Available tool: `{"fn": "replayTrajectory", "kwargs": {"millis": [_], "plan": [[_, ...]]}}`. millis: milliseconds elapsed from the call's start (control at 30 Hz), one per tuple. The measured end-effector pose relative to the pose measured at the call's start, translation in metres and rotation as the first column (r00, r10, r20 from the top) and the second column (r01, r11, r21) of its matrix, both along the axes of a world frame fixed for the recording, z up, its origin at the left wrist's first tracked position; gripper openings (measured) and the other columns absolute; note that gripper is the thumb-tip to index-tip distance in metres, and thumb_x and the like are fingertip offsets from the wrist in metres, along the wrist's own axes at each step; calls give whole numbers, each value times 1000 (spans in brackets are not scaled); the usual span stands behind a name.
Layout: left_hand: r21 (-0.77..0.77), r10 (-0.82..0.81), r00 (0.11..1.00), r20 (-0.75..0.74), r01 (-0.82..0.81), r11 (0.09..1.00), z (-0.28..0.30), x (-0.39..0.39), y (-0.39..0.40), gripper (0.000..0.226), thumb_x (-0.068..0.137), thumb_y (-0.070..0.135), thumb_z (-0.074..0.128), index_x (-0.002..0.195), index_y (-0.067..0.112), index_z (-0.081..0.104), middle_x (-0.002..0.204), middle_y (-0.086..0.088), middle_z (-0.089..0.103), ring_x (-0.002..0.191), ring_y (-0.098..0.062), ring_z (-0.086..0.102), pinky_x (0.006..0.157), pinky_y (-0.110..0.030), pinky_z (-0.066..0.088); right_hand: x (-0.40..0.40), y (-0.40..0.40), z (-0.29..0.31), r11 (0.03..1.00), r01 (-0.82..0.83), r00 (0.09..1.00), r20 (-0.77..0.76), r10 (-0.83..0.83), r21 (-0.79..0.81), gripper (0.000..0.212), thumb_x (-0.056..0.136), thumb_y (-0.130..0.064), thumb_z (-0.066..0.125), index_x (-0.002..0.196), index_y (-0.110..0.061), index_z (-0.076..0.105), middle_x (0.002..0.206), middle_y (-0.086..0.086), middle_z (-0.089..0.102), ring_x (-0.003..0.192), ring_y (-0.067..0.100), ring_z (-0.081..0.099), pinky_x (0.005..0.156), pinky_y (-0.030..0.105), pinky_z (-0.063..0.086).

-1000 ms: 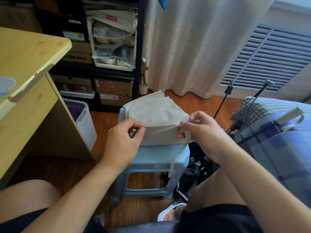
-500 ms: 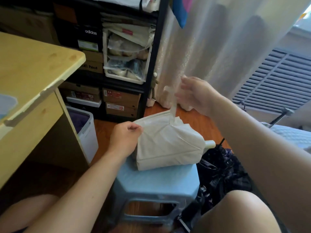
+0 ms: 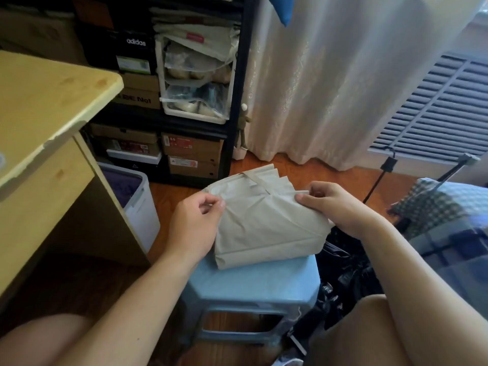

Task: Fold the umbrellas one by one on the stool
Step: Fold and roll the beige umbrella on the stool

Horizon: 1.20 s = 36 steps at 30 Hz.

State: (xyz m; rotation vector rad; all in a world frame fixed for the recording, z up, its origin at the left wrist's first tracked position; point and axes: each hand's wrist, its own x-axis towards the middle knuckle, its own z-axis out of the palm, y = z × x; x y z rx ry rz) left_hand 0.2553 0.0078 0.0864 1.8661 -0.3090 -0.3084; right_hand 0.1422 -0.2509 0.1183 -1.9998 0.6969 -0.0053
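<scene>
The beige umbrella [image 3: 266, 223] lies gathered on the blue stool [image 3: 253, 281], long axis running left to right between both hands. The left hand [image 3: 195, 225] pinches the canopy's left edge; the right hand [image 3: 330, 204] pinches its upper right edge, apparently on a thin white rib tip or strap, though blur obscures it. Both grips are clamped on fabric, about equally near. A dark umbrella [image 3: 343, 273] lies beside the stool, to its right.

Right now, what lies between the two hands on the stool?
In the head view, the folded beige umbrella spans the gap between the left hand and right hand, lying on the blue stool; both hands grip its edges.
</scene>
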Motion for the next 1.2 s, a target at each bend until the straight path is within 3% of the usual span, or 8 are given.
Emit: {"fn": "replayTrajectory", "kwargs": {"millis": [133,333,467,667,767,867,1000,1200], "plan": [[0,31,1000,-2,-31,1000,-3,2,-6,10,99,22,66,90,25,70,90,11,72,86,-3,66,64,-14,43,6,5,2,989,133,963,229,-143,59,22,99,-32,68,85,-15,66,87,-10,72,75,8,63,67,27,50],[184,67,970,232,-112,977,-9,3,-10,11,100,25,61,111,24,62,107,6,57,97,-12,58,69,-15,40,40,5,-30,915,153,988,43,-147,-373,16,97,-37,67,88,-25,62,91,-6,65,89,19,62,65,29,42],[363,-360,665,655,141,921,-9,-25,-1,20,100,28,55,111,23,70,109,9,63,104,-9,55,89,-27,44,49,1,-39,906,115,990,-23,-136,-408,14,97,-37,67,102,-25,62,92,-9,60,95,19,59,77,33,46],[769,-674,686,274,264,582,-40,-19,5,65,103,62,27,162,38,13,170,13,11,157,-13,3,127,-42,12,30,-14,-31,851,274,958,46,-284,-448,37,99,-47,55,100,-13,69,92,-1,67,94,24,62,84,42,54],[729,-659,708,254,307,611,-44,-10,4,68,101,67,23,162,39,11,170,15,9,157,-10,1,127,-36,9,-2,-26,-24,879,336,928,-38,-369,-338,41,100,-49,50,96,-11,65,92,3,65,95,28,60,81,39,47],[648,-636,738,227,373,664,-46,-7,7,66,102,64,32,162,39,16,169,16,11,156,-6,0,124,-28,6,-35,-32,-32,940,331,937,-141,-319,75,28,103,-37,60,114,-13,67,112,9,71,108,24,65,91,39,53],[430,-495,855,156,392,813,-47,-3,10,62,103,46,52,159,31,31,168,15,16,154,-2,6,119,-20,3,-61,-50,-44,798,405,905,-71,-420,446,23,103,-9,60,126,-9,62,125,17,67,112,26,67,94,39,56],[-148,-160,934,-320,118,982,-41,-5,25,37,99,41,63,135,46,56,143,10,57,133,-14,54,115,-43,41,-67,-48,-49,775,397,913,-126,-388,492,24,103,-16,61,124,-5,64,102,10,69,79,15,63,76,30,55]]}}
